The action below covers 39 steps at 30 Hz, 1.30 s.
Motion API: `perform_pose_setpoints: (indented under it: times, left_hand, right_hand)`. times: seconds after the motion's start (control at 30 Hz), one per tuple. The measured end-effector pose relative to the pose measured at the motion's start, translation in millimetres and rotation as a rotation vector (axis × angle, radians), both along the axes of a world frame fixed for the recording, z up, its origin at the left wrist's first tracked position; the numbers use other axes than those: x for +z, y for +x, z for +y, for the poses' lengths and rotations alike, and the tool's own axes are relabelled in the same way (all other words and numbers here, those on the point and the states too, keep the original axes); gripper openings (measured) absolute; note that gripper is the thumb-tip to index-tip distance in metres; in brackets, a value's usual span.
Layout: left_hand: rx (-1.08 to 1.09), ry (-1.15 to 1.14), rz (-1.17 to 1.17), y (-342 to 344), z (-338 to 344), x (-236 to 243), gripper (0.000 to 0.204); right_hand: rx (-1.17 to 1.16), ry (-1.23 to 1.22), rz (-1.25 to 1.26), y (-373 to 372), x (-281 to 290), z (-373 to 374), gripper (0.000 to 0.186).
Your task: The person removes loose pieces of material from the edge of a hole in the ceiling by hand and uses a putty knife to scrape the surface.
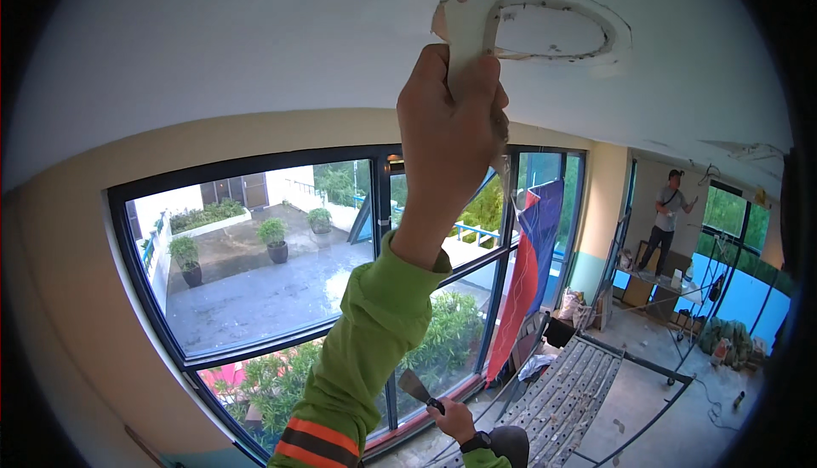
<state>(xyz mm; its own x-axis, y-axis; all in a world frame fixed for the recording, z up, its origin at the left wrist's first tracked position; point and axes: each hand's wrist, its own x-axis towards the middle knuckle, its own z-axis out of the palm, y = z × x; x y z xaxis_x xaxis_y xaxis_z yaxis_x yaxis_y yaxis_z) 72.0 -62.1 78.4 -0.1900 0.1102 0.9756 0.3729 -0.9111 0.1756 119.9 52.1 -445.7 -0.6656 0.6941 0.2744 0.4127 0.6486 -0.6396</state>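
Observation:
My left hand point(447, 128) is raised overhead, fingers closed round a pale, flat strip of board point(466, 21) against the white ceiling point(255, 42). A rough-edged round recess point(553, 27) in the ceiling lies just right of this strip. Low in the view, my right hand point(455, 421) grips a putty knife point(419, 390) by its dark handle, blade pointing up and left.
Large black-framed windows point(251, 272) face me, with a red-and-blue sheet point(532, 255) hanging at their right. A perforated metal platform point(570, 383) with tubular frames is below. A person point(668, 213) stands on scaffolding farther right. Bags point(574, 306) and cables point(719, 417) lie on the floor.

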Motion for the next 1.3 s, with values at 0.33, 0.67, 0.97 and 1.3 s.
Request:
perform_pose_setpoints:
  times: [0.33, 0.67, 0.97, 1.3]
  left_hand:
    - [0.118, 0.146, -0.075, 9.2, 8.4, -14.3, 0.016]
    - [0.414, 0.258, 0.1, 25.0, 30.4, -54.1, 0.013]
    - [0.613, 0.251, 0.261, 2.9, 54.7, -78.7, 0.005]
    - [0.778, 0.686, 0.264, 35.5, 14.4, 10.8, 0.039]
  right_hand:
    - [0.011, -0.003, -0.008, -0.5, 1.7, -3.0, 0.039]
    - [0.04, 0.047, -0.015, 1.0, 1.8, -3.2, 0.038]
    - [0.034, 0.016, -0.001, 0.8, 0.8, -3.3, 0.038]
    - [0.052, 0.025, 0.01, -3.0, -6.4, -1.6, 0.04]
